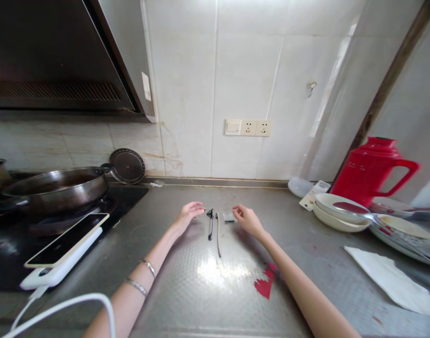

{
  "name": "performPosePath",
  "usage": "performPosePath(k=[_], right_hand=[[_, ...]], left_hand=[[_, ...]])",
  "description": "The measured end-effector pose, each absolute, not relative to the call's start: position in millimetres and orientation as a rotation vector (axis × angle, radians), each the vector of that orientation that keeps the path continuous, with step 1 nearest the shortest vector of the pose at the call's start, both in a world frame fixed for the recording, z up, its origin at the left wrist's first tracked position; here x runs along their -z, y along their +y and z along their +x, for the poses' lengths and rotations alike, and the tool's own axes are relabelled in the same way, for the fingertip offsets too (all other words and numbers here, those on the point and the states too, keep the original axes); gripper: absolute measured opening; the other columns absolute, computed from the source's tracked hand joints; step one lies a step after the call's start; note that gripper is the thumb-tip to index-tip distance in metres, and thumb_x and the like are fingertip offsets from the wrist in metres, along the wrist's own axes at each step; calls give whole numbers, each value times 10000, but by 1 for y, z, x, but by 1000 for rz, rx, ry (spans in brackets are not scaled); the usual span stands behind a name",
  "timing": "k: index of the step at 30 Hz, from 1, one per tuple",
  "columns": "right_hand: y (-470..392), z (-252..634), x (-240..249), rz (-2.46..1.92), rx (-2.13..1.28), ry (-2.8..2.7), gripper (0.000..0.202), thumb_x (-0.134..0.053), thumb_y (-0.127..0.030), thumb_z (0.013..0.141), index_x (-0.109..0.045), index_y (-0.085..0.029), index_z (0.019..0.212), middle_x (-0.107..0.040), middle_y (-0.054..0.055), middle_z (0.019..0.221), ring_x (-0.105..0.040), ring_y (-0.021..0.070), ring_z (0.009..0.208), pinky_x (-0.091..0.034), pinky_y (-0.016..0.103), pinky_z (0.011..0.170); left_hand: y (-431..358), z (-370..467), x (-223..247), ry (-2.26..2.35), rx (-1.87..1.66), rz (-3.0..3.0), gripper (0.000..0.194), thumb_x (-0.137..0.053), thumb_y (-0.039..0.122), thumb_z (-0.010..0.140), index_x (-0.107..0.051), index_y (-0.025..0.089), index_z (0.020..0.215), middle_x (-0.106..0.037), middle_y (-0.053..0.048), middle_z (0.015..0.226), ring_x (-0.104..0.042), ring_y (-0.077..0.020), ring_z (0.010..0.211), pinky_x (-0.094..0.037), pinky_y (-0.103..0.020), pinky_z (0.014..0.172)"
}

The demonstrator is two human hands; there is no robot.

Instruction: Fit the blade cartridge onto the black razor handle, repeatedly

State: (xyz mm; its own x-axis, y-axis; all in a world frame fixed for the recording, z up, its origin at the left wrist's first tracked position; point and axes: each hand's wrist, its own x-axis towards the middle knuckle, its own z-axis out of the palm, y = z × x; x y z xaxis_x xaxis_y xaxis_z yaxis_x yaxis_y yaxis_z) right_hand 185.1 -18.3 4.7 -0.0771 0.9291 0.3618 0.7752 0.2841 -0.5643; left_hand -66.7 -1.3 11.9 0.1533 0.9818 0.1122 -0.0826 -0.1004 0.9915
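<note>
My left hand (190, 215) hovers over the metal counter, fingers apart and holding nothing visible, just left of a thin dark item (210, 226) with a small black tangled top. Beside that item lies a thin pale strip (218, 237) with a dark lower end. A small clear packet (229, 217) with a greenish edge rests right of the strip. My right hand (246, 218) is close to the packet's right side, its fingers curled together; whether anything is between them is too small to tell. Nearer the front is a jagged red scrap (265, 283).
A phone (68, 239) lies on a white power bank (54, 274) with a white cable at left, beside a steel pan (65, 192) on the black hob. At right are stacked bowls (336, 218), a red thermos (368, 173) and a white paper sheet (391, 279).
</note>
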Motion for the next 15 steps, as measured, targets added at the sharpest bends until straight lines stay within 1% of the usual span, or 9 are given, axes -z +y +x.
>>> performPosePath(k=[2,4,7,11,15], right_hand=[[-22,178,-10,-1455,-275,-1893,261,-432,-294,826,-602,-182,990,-647,34,816,-561,134,687,-403,234,661],[-27,170,-16,-1338,-231,-1895,258,-438,-283,825,-591,-181,1006,-633,43,871,-554,135,713,-417,253,706],[-36,157,-26,-1145,-174,-1879,278,-467,-272,811,-557,-179,1057,-607,54,923,-543,141,760,-431,274,740],[-49,145,-37,-1015,-205,-1886,310,-510,-259,780,-539,-199,1083,-585,60,969,-540,151,802,-457,266,677],[-57,139,-42,-959,-264,-1905,295,-538,-264,765,-553,-207,1053,-592,60,962,-548,158,827,-457,244,610]], left_hand=[[-9,-60,-20,858,-1201,1072,341,-680,210,644,-580,154,965,-665,-78,894,-608,-155,782,-427,-258,651],[-18,-52,-26,712,-1162,931,304,-652,219,682,-584,157,971,-664,-65,827,-614,-160,788,-438,-262,657],[-30,-40,-32,593,-1088,841,253,-614,258,728,-601,165,963,-667,-60,817,-617,-161,789,-448,-264,664],[-37,-30,-31,573,-1038,807,237,-611,281,737,-620,169,946,-676,-67,833,-620,-172,825,-455,-272,700],[-36,-27,-24,522,-1000,785,248,-618,275,738,-632,156,954,-678,-71,823,-622,-161,782,-458,-277,713]])
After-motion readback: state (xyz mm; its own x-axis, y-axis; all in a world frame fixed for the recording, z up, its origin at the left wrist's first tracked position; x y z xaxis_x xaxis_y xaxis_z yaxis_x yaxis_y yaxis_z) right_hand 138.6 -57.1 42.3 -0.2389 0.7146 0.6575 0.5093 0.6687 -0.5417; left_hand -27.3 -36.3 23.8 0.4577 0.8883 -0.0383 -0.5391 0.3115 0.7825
